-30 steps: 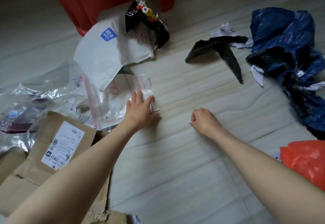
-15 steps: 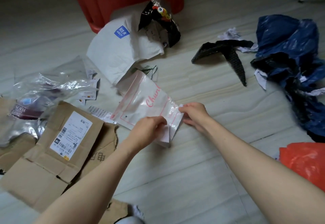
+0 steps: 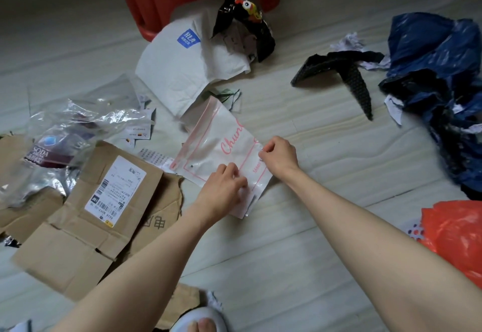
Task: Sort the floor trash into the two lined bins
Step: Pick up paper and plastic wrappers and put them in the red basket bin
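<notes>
Both hands hold one piece of trash: a clear zip-seal bag with pink borders and pink script lettering, its near end raised off the pale floor just in front of the person. The left hand grips the bag's near corner with curled fingers, and the right hand pinches its right edge. The bag looks thin, very light, limp and slick, so it should crumple easily and could slip from a loose pinch; the stiffer zip strip along its far left edge, or a bunched handful, would likely give the surest hold. It lies between a flattened cardboard box on the left and a white mailer bag beyond.
</notes>
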A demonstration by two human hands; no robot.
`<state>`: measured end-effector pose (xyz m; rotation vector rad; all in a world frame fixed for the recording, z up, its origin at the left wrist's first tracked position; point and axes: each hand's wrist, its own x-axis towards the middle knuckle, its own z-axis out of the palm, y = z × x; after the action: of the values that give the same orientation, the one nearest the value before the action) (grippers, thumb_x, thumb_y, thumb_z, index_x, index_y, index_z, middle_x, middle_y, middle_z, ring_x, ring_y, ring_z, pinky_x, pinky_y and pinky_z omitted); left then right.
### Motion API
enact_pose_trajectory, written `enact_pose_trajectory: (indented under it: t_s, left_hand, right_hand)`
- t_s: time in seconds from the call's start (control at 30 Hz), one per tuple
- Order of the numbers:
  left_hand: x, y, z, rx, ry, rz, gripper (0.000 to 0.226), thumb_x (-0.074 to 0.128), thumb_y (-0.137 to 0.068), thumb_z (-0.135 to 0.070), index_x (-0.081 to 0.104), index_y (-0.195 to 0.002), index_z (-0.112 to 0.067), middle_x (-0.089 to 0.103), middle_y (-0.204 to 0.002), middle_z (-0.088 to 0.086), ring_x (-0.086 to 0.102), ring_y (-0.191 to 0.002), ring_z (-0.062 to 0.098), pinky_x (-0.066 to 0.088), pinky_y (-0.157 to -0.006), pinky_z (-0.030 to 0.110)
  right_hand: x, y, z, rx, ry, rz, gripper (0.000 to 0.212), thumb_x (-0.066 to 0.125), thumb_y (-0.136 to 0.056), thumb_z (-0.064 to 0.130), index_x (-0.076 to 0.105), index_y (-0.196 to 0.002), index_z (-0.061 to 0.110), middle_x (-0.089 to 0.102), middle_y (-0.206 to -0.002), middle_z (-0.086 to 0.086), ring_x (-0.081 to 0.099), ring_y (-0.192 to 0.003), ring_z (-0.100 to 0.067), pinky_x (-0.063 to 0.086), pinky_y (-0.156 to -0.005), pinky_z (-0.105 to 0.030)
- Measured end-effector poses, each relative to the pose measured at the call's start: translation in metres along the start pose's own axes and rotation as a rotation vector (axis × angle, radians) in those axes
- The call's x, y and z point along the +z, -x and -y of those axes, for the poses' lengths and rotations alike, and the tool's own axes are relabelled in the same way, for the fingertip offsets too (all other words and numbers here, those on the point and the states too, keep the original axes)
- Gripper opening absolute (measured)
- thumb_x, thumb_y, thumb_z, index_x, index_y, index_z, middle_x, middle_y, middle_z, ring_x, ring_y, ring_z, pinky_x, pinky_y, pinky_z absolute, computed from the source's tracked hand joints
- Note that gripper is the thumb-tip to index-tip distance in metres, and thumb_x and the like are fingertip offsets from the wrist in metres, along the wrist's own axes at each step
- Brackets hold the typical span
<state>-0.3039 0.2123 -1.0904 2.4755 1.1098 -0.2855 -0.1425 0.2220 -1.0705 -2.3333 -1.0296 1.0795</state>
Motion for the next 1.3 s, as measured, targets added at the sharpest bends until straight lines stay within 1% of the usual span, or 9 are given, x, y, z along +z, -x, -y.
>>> enact_pose_trajectory:
  t_s: [0.2,0.3,0.53,0.67,0.8,1.0,1.13,1.23,1.3]
  left_hand:
    - [-0.003,0.0,-0.006,0.041,0.092,-0.056,0.011,0.062,-0.077,-0.013,0.063,-0.088,-0.01,0.06,-0.091,0.01,0.052,-0.09,0.031,0.036,-0.066,0.033]
    - [-0.021,-0.005,-0.005,0.086,0.144,-0.32,0.016,0.076,-0.068,-0.01,0.062,-0.074,-0.011,0.062,-0.087,0.011,0.06,-0.083,0.034,0.046,-0.065,0.035]
    - [-0.116,-0.026,-0.027,0.112,-0.048,-0.528,0.009,0.065,-0.079,-0.019,0.059,-0.077,-0.012,0.055,-0.131,0.015,0.044,-0.13,0.033,0.029,-0.108,0.052]
    - [-0.16,-0.025,-0.065,0.08,0.13,-0.546,0.013,0.062,-0.086,-0.019,0.059,-0.088,-0.006,0.066,-0.089,0.011,0.06,-0.082,0.032,0.043,-0.071,0.037]
    - [-0.197,-0.023,-0.126,0.094,0.498,-0.645,0.017,0.063,-0.086,-0.017,0.05,-0.095,-0.01,0.063,-0.084,0.003,0.06,-0.076,0.029,0.046,-0.064,0.037]
    - [-0.241,-0.036,-0.25,0.134,0.688,-0.543,0.017,0.054,-0.084,-0.008,0.063,-0.097,-0.015,0.056,-0.081,-0.004,0.054,-0.078,0.018,0.038,-0.065,0.023]
    - [-0.245,-0.038,-0.332,-0.01,1.228,-0.243,0.021,0.046,-0.083,-0.001,0.048,-0.069,-0.017,0.048,-0.065,0.003,0.046,-0.057,0.02,0.037,-0.047,0.023]
    - [-0.221,-0.034,-0.371,0.005,1.389,0.034,0.027,0.04,-0.084,0.005,0.041,-0.063,-0.013,0.041,-0.061,0.005,0.041,-0.046,0.018,0.037,-0.048,0.026]
    - [-0.199,-0.027,-0.385,0.071,1.187,0.009,0.022,0.045,-0.085,-0.002,0.043,-0.066,-0.014,0.044,-0.062,0.003,0.046,-0.046,0.015,0.042,-0.05,0.027]
  right_hand:
    - [-0.016,0.011,-0.003,0.016,-0.01,0.031,0.03,0.052,-0.088,0.01,0.056,-0.118,0.005,0.061,-0.114,-0.014,0.055,-0.108,-0.029,0.044,-0.08,-0.026]
    - [-0.041,0.014,-0.005,-0.081,0.086,-0.016,0.022,0.05,-0.088,0.01,0.066,-0.091,-0.005,0.065,-0.091,-0.023,0.059,-0.087,-0.032,0.038,-0.062,-0.029]
    - [-0.13,0.035,0.016,-0.382,0.265,-0.121,0.02,0.058,-0.089,0.019,0.072,-0.098,0.008,0.066,-0.104,-0.013,0.057,-0.102,-0.03,0.041,-0.082,-0.03]
    - [-0.192,0.059,0.036,-0.481,0.222,-0.258,0.02,0.058,-0.086,0.017,0.074,-0.098,0.016,0.071,-0.103,-0.005,0.062,-0.103,-0.023,0.046,-0.087,-0.029]
    - [-0.253,0.09,0.033,-0.554,0.192,-0.514,0.021,0.058,-0.085,0.02,0.074,-0.098,0.021,0.073,-0.1,-0.006,0.064,-0.1,-0.027,0.05,-0.086,-0.037]
    - [-0.333,0.146,-0.015,-0.603,0.158,-0.945,0.019,0.063,-0.079,0.009,0.076,-0.093,0.011,0.074,-0.095,-0.008,0.066,-0.091,-0.031,0.052,-0.079,-0.036]
    - [-0.371,0.189,-0.05,-0.608,0.254,-1.125,0.018,0.066,-0.076,0.011,0.077,-0.089,0.014,0.075,-0.084,-0.005,0.065,-0.074,-0.031,0.054,-0.063,-0.034]
    - [-0.383,0.213,-0.081,-0.532,0.399,-1.108,0.019,0.063,-0.078,0.019,0.078,-0.091,0.019,0.075,-0.082,-0.005,0.064,-0.073,-0.032,0.053,-0.061,-0.034]
    - [-0.392,0.22,-0.103,-0.296,0.418,-0.907,0.02,0.061,-0.086,0.026,0.075,-0.1,0.023,0.073,-0.094,-0.009,0.063,-0.089,-0.035,0.049,-0.071,-0.034]
